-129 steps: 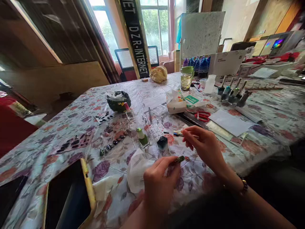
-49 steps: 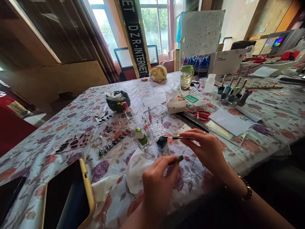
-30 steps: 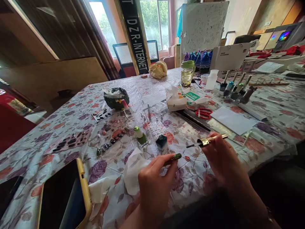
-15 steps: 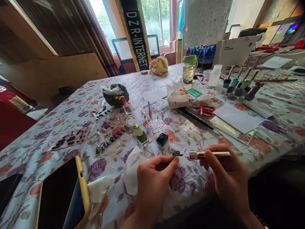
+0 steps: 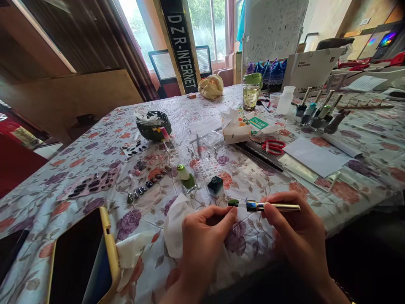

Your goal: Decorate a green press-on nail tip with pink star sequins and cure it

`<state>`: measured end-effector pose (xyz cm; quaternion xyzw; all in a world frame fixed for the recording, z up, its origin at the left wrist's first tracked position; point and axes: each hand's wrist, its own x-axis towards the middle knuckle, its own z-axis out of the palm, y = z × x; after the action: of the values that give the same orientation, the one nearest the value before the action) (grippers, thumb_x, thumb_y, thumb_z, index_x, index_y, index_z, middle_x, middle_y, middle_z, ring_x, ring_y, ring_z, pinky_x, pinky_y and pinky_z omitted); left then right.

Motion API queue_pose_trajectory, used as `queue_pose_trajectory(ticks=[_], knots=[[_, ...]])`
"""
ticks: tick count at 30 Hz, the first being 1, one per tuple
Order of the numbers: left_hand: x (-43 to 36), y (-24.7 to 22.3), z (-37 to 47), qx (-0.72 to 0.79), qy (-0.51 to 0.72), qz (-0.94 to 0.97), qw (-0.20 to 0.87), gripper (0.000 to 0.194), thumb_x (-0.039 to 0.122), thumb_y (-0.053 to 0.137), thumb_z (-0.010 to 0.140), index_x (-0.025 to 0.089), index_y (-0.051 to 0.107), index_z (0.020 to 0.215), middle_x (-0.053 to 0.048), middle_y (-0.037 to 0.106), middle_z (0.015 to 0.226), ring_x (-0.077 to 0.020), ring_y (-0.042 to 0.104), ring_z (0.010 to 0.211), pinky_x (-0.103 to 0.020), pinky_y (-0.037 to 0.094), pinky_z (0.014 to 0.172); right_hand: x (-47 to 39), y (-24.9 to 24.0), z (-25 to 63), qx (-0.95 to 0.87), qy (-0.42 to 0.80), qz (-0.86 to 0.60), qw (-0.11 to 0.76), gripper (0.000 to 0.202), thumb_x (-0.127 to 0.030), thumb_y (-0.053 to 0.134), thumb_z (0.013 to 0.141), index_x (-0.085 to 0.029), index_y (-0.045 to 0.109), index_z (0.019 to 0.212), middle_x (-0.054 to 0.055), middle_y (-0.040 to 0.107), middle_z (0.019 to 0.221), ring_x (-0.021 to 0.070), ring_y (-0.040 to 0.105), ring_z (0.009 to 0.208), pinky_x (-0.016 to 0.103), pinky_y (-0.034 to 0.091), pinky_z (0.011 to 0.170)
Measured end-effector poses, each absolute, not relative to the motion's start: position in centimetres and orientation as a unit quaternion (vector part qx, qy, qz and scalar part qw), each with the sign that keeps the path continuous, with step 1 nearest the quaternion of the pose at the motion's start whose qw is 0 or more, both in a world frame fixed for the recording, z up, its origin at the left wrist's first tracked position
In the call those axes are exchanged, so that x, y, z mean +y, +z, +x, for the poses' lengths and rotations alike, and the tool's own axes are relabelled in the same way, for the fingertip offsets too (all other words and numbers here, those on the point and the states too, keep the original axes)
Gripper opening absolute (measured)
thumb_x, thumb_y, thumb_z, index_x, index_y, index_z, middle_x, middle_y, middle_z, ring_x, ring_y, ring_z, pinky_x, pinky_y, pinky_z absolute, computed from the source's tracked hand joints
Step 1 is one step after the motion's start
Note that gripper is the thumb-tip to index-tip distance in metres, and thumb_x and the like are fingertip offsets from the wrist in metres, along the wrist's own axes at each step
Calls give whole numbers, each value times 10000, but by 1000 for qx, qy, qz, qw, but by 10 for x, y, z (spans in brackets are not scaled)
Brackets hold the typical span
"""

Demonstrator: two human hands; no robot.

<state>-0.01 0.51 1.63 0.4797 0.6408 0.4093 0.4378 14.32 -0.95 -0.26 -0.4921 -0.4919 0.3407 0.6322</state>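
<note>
My left hand (image 5: 207, 236) pinches a small dark green nail piece (image 5: 233, 203) between thumb and forefinger. From the right, my right hand (image 5: 292, 228) grips a gold-handled brush (image 5: 275, 206), its bristle end pointing at the nail piece; whether the tip touches it is too small to tell. Just beyond stand a dark square bottle (image 5: 215, 186) and a green polish bottle (image 5: 186, 179) with its cap on. A white tissue (image 5: 179, 223) lies beside my left hand.
A phone (image 5: 84, 257) lies at the near left. Rows of dark nail pieces (image 5: 148, 184), a woven basket (image 5: 153, 126), a tissue pack (image 5: 236, 128), red scissors (image 5: 274, 147) and white paper (image 5: 315, 156) are spread beyond my hands. Several polish bottles (image 5: 317, 116) stand at the right.
My right hand has shifted slightly left with the brush, which now points a little differently toward the nail piece. My left hand has stayed almost still.
</note>
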Motion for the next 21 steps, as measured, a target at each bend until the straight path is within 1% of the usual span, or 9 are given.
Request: queue_pose_trajectory(ticks=[4,10,15,17,21], knots=[[5,15,0,636,412,482,440,180,372,721,625,195,721,656,8,690,604,-90,545,534,-164,383,480,-9,-3,143,-489,349,-498,625,54,-238,616,794,-229,573,825,-27,619,694,88,612,622,177,497,567],[6,13,0,641,409,473,444,192,378,725,616,191,721,659,5,692,609,-93,551,538,-168,390,488,-10,-4,148,-497,329,-509,620,65,-245,621,789,-233,568,825,-29,621,694,74,582,571,164,477,520],[6,13,0,641,405,482,439,190,384,719,623,198,720,663,7,696,617,-96,561,547,-171,398,495,-11,-5,151,-498,298,-533,616,79,-264,630,778,-225,573,818,-10,639,746,86,592,607,154,476,498],[7,13,0,642,405,485,434,191,387,718,623,200,721,660,7,698,619,-99,566,550,-173,401,497,-11,-4,151,-495,295,-539,614,81,-271,627,778,-221,574,813,-7,638,731,88,591,592,149,467,464],[7,14,0,642,405,486,432,188,391,717,623,205,721,653,9,705,632,-106,582,573,-175,412,515,-11,-1,153,-483,289,-552,615,91,-274,636,766,-212,576,793,-12,623,680,91,589,568,149,465,447]])
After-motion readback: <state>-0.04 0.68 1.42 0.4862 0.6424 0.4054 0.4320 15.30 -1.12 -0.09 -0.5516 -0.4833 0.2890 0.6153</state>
